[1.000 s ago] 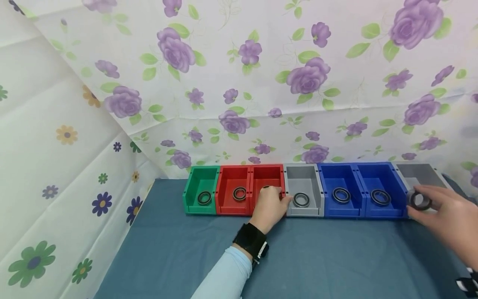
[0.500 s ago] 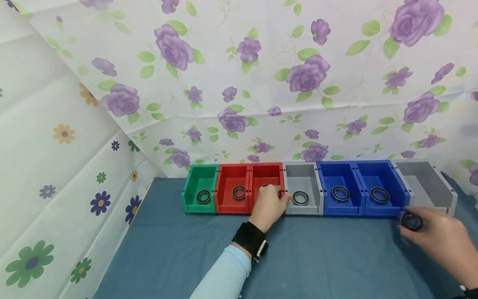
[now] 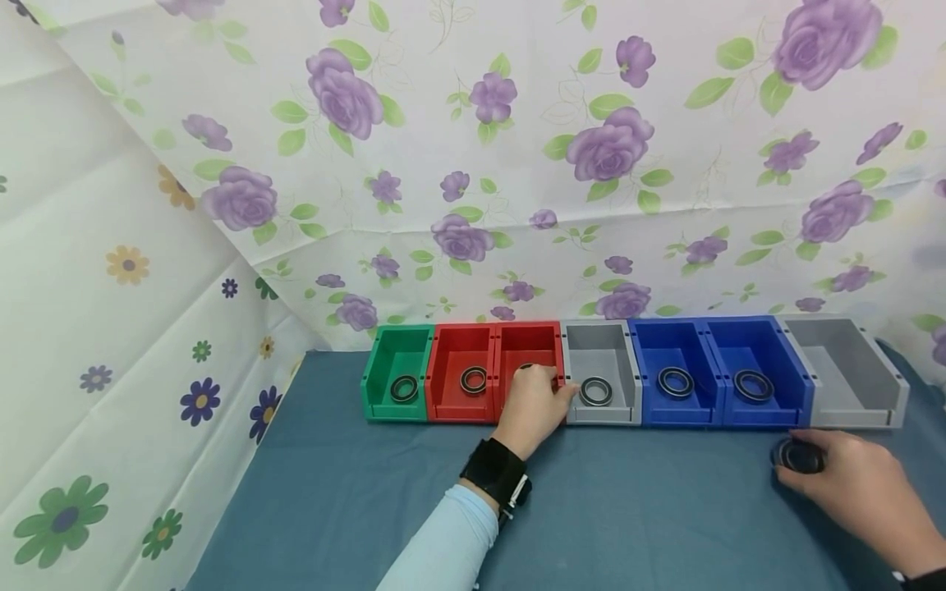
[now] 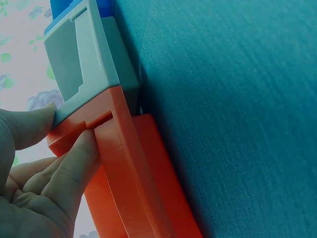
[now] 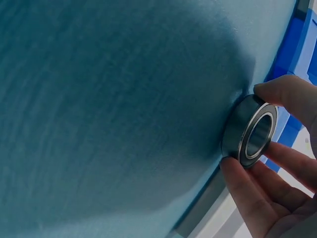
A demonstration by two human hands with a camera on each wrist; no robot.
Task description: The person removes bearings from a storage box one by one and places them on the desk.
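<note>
We note desk [image 3: 628, 509], blue cloth cover. Bin row [image 3: 636, 373] at rear; end grey bin [image 3: 850, 377] holds nothing.

Left hand [image 3: 534, 410]: grip clamped on red bin [image 4: 129, 163] front lip, by seam with grey bin [image 4: 89, 64].

Right hand [image 3: 857, 492]: fingertips pinch bearing [image 5: 250, 131] by outer rim, low at desk in front of end grey bin; contact with cloth unclear.

We judge bearing steel: rigid, heavy for size, smooth, liable to slip or roll. Best hold: outer race, opposed fingers.
</note>
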